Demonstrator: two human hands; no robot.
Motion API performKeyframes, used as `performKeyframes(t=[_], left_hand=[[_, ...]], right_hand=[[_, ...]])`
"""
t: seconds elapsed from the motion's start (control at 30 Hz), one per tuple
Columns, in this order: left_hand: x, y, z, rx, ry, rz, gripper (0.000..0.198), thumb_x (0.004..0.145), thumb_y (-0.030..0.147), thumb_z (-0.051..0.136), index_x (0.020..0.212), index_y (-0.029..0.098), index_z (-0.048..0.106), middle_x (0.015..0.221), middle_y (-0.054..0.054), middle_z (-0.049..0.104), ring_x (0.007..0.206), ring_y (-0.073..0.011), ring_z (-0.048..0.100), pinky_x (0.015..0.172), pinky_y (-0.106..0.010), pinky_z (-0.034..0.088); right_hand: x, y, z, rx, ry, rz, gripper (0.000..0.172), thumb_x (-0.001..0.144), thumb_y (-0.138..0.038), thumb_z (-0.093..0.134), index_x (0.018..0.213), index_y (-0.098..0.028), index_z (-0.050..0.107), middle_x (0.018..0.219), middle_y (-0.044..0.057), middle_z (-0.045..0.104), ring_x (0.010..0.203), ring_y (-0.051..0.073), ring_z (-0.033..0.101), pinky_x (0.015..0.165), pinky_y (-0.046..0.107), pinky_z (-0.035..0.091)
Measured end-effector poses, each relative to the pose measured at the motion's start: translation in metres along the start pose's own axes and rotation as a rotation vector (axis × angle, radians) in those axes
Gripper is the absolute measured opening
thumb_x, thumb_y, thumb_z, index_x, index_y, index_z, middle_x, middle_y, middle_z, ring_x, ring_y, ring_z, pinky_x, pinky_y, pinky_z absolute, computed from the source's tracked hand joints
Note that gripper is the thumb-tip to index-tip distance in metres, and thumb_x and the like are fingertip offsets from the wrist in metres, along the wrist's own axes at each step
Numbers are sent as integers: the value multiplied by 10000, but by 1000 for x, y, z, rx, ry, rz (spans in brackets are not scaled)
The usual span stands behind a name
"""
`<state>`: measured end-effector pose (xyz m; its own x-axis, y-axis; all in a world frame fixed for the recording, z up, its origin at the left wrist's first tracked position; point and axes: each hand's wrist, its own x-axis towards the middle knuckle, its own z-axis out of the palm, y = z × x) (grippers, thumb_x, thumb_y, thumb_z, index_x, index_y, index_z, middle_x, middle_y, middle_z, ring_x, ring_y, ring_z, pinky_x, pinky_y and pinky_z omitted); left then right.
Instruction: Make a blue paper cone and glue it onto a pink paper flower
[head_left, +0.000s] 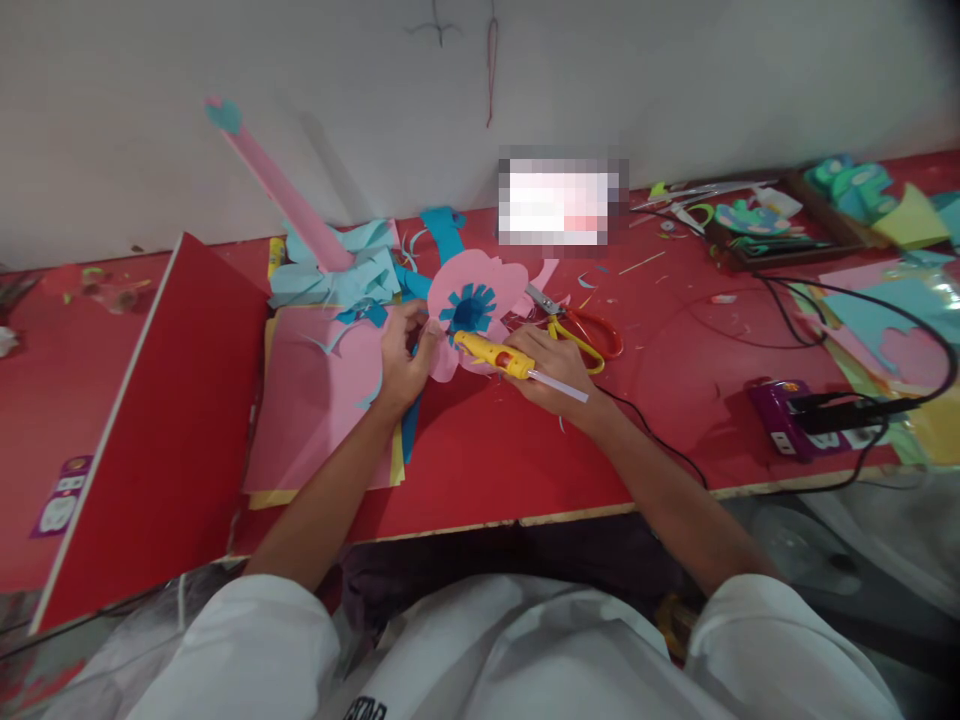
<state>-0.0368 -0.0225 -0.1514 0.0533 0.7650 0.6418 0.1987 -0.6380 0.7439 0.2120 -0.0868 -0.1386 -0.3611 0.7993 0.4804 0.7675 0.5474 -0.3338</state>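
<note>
My right hand (551, 370) is closed round a yellow glue gun (495, 354), its nozzle pointing left at a pink paper flower (487, 285) with a blue fringed centre (469, 310). A clear glue stick pokes out of the gun's back end. My left hand (405, 355) pinches the flower's left edge and holds it against the red table (487, 470). Under my left hand lie pink paper sheets (322, 400) over yellow ones.
Red-and-yellow scissors (581, 330) lie just behind my right hand. A pink paper tube (289, 195) leans against the wall over light-blue scraps (345, 270). A red board (157, 430) lies at the left. A purple power strip (795, 415) with black cables and paper piles (885, 320) sit at the right.
</note>
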Motion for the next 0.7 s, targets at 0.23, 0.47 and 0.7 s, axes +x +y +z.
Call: performKeyframes(t=[0.23, 0.47, 0.7], left_hand=[[-2, 0, -2, 49, -5, -12, 339, 1040, 551, 642, 1118, 221, 663, 851, -4, 590, 712, -118, 563, 639, -251, 460], [-2, 0, -1, 44, 2, -25, 361, 1027, 576, 651, 1099, 223, 668, 806, 7, 573, 689, -120, 545, 644, -264, 458], [-3, -2, -2, 45, 3, -48, 385, 1015, 597, 655, 1109, 224, 663, 781, 15, 553, 665, -120, 518, 629, -267, 441]], right_hand=[[1, -3, -2, -14, -29, 35, 296, 1065, -474, 519, 1051, -215, 661, 1010, 69, 748, 828, 201, 651, 603, 328, 320], [1, -3, -3, -16, -44, 39, 307, 1067, -478, 508, 1024, -211, 654, 980, 74, 724, 837, 212, 642, 608, 328, 328], [2, -4, -2, -36, -33, 40, 410, 1106, -539, 438, 973, -205, 635, 906, 74, 682, 823, 210, 630, 604, 322, 292]])
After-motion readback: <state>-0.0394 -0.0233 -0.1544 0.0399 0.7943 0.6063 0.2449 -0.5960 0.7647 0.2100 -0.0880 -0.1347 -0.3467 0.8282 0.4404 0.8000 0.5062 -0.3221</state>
